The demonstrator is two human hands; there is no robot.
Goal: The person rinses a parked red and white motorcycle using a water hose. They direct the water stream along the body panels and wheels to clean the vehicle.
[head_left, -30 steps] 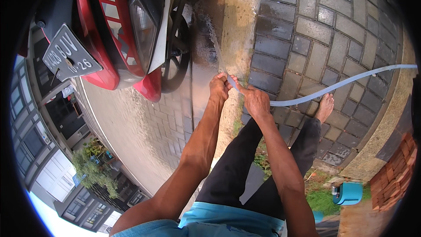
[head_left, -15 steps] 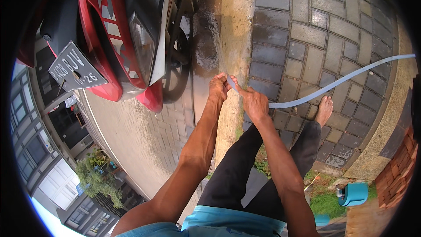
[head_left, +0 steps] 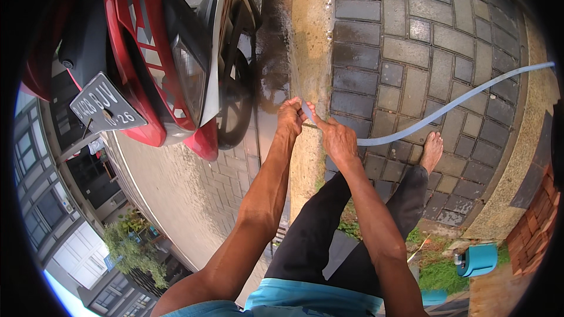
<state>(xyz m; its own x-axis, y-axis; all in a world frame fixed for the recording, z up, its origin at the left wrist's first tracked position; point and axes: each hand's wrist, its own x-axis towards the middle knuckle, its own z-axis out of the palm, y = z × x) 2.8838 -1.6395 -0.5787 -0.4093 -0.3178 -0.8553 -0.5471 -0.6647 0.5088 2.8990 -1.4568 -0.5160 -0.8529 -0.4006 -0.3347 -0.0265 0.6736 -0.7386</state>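
A pale blue-grey hose [head_left: 423, 122] curves in from the right edge over the paving. My left hand [head_left: 290, 117] pinches its open end with fingers closed round the tip. Just to the right, my right hand [head_left: 339, 142] grips the hose behind that end, with its index finger stretched along it. A thin stream of water [head_left: 292, 70] runs from the tip away from me, along the edge of the yellowish concrete kerb [head_left: 311, 41]. The ground beside the kerb is dark and wet.
A red and black scooter [head_left: 141, 64] is parked on the left, with its wheel close to the wet strip. Brick-patterned paving [head_left: 411, 53] spreads to the right, where my bare foot [head_left: 433, 151] stands. A teal container [head_left: 477, 260] lies near grass at lower right.
The scooter and kerb appear slightly shifted in the view. The water stream now falls closer along the kerb's edge, with less splash visible. Both hands keep their hold on the hose.
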